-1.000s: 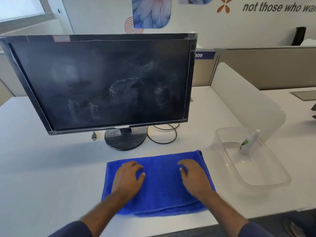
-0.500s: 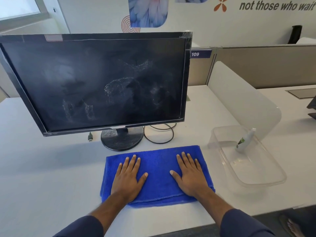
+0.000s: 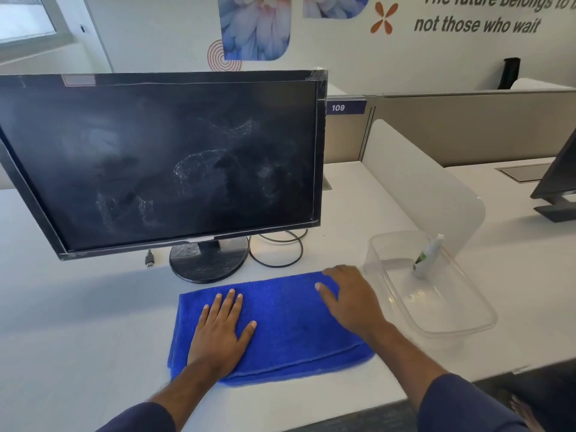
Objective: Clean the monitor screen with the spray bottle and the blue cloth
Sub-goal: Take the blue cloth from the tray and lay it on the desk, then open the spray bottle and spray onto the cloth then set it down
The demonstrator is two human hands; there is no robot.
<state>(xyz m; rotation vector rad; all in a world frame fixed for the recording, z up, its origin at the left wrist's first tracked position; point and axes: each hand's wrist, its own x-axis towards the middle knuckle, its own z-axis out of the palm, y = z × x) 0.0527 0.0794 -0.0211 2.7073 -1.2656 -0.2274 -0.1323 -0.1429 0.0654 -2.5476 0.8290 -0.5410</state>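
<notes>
A black monitor (image 3: 162,163) stands on the white desk, its dark screen marked with whitish smears. In front of its round stand lies a folded blue cloth (image 3: 280,325). My left hand (image 3: 223,332) rests flat on the cloth's left half, fingers straight. My right hand (image 3: 352,297) is at the cloth's far right corner, fingers bent loosely over its edge. Whether they pinch the cloth is unclear. A small white spray bottle (image 3: 426,257) with a green label leans inside a clear plastic tub (image 3: 461,322) to the right of the cloth.
A black cable loop (image 3: 277,249) and a loose plug (image 3: 149,258) lie by the monitor stand (image 3: 208,260). A frosted divider (image 3: 436,188) rises behind the tub. A second monitor (image 3: 558,182) sits at the far right. The desk's front edge runs close below the cloth.
My right hand has slid from the middle of the cloth to its far right corner, near the tub. My left hand stays flat on the cloth.
</notes>
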